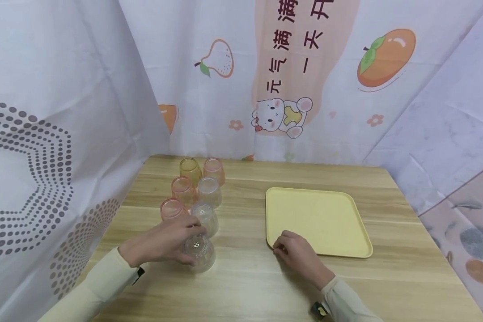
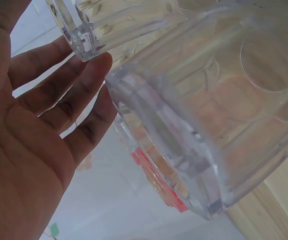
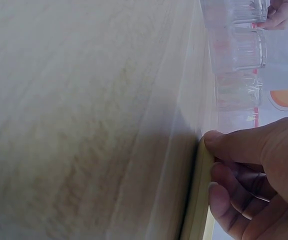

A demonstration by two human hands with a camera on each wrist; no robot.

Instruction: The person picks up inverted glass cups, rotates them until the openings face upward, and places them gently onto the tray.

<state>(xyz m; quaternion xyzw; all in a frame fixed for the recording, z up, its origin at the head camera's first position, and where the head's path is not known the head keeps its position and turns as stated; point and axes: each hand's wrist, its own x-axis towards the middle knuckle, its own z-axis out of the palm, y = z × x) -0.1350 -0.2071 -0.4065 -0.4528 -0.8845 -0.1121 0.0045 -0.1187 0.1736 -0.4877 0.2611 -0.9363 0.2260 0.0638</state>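
Observation:
My left hand (image 1: pixel 171 239) grips a clear glass (image 1: pixel 203 258), the nearest of a group of upside-down glasses. Its thumb lies on the near side and the fingers reach around the far side; in the left wrist view the fingertips (image 2: pixel 101 62) are at the thick base. Just behind stands another clear glass (image 1: pixel 205 219), and a red-tinted glass (image 1: pixel 172 208) is partly hidden by the hand. Over on the right, my right hand (image 1: pixel 298 257) pinches the near left corner of a yellow tray (image 1: pixel 318 219), thumb at the rim and fingers curled over it.
Farther back in two columns stand a reddish glass (image 1: pixel 184 191), a clear glass (image 1: pixel 210 192), a yellow glass (image 1: pixel 190 169) and a pink glass (image 1: pixel 214 171). Wooden tabletop (image 1: pixel 241 250) lies between glasses and tray. Printed curtains (image 1: pixel 209 103) hang behind and at both sides.

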